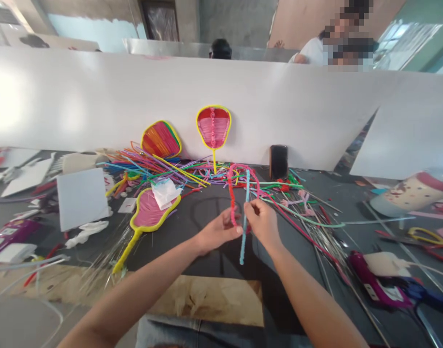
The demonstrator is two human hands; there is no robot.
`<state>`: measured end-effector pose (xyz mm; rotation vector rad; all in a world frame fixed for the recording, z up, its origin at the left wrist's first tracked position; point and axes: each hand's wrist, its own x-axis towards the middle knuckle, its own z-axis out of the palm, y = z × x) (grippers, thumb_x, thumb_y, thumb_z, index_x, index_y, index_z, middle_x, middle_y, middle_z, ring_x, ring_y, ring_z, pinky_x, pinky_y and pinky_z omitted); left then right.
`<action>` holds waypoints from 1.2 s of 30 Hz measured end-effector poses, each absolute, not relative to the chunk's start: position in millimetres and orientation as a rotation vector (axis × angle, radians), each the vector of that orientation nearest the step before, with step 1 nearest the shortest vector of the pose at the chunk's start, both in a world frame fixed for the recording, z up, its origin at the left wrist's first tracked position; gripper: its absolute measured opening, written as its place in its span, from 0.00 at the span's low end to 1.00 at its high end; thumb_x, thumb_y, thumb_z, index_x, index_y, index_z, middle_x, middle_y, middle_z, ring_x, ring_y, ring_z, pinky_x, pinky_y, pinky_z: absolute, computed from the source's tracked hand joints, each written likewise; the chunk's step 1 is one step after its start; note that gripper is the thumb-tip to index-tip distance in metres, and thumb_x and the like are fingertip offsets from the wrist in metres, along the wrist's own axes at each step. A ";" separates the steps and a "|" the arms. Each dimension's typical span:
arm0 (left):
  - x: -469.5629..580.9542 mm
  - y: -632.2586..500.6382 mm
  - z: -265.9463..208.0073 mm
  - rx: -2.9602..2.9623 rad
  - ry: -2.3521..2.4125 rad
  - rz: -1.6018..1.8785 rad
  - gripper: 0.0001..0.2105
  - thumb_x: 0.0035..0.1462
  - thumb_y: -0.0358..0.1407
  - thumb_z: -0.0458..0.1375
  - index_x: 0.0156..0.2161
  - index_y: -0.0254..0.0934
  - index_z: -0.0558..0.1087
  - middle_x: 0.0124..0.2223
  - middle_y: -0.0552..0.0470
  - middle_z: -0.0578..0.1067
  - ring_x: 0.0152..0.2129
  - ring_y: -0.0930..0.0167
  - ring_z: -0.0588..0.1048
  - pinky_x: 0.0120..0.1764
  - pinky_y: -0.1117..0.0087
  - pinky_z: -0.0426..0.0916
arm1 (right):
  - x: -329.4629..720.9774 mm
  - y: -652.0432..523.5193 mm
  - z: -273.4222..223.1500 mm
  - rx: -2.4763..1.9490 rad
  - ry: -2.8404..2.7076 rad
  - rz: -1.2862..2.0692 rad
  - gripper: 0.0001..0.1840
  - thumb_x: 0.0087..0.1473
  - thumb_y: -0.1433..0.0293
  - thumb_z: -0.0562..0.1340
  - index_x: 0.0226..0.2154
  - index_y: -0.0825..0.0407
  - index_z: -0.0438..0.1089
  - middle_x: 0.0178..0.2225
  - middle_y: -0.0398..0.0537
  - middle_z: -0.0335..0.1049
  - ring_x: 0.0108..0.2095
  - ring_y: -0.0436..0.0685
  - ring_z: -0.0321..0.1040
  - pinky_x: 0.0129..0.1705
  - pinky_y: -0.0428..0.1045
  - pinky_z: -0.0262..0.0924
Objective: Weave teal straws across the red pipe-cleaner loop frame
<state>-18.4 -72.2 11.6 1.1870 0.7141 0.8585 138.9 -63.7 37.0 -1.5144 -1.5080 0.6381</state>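
Note:
A loop of red and pink pipe cleaner [232, 193] stands up between my hands over the dark table. My left hand [219, 231] is closed on the loop's lower left side, thumb pointing right. Pinched in my right hand [262, 220] is a light blue pipe cleaner [242, 249], which runs upright through the loop and hangs below my fingers. The loop's right side comes down to my right hand too; whether those fingers also grip it is hidden. To the left lies a pink fan with a yellow rim [157, 226], a crumpled white tissue [165, 193] on it.
A pink and red fan [214, 128] and an orange one [161, 139] lean on the white board [243, 92]. Several loose pipe cleaners, a phone [278, 162], purple glue guns [378, 280] and scissors [424, 238] lie around. People are beyond the board.

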 end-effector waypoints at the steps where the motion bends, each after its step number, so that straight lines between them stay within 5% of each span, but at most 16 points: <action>1: -11.6 -78.5 9.7 1.080 0.687 0.821 0.34 0.45 0.45 0.66 0.57 0.42 0.62 0.51 0.44 0.71 0.46 0.63 0.72 0.47 0.59 0.67 | 133.3 -61.1 35.5 -1.537 -1.537 0.616 0.15 0.52 0.60 0.56 0.20 0.50 0.64 0.17 0.39 0.63 0.20 0.50 0.60 0.25 0.45 0.52; 8: -13.1 -77.5 -2.6 0.740 0.667 0.772 0.18 0.45 0.35 0.67 0.43 0.35 0.71 0.38 0.48 0.76 0.33 0.67 0.77 0.37 0.66 0.71 | 131.2 -63.6 23.2 -1.448 -1.711 0.696 0.16 0.57 0.58 0.51 0.28 0.50 0.68 0.21 0.42 0.67 0.23 0.50 0.63 0.28 0.44 0.55; 16: -26.7 -71.7 -2.4 0.616 0.560 0.699 0.14 0.48 0.30 0.65 0.43 0.35 0.73 0.47 0.45 0.73 0.38 0.66 0.77 0.42 0.63 0.71 | 162.1 -47.7 -5.0 -1.147 -0.950 1.049 0.15 0.53 0.56 0.59 0.36 0.51 0.64 0.27 0.40 0.64 0.20 0.46 0.56 0.21 0.43 0.52; 22: -26.3 -64.8 -6.5 0.553 0.520 0.718 0.11 0.47 0.29 0.66 0.37 0.35 0.72 0.38 0.51 0.75 0.36 0.66 0.78 0.40 0.66 0.72 | 151.1 -53.7 -4.3 -1.118 -1.030 1.442 0.19 0.51 0.54 0.61 0.36 0.52 0.69 0.28 0.44 0.68 0.22 0.49 0.62 0.23 0.45 0.55; 36: -22.6 -69.1 -3.1 0.608 0.646 0.682 0.13 0.44 0.31 0.68 0.33 0.31 0.70 0.37 0.47 0.77 0.28 0.71 0.78 0.33 0.70 0.73 | 152.4 -53.4 -4.6 -1.012 -0.784 1.524 0.16 0.49 0.58 0.65 0.39 0.49 0.70 0.32 0.44 0.70 0.23 0.47 0.60 0.24 0.44 0.55</action>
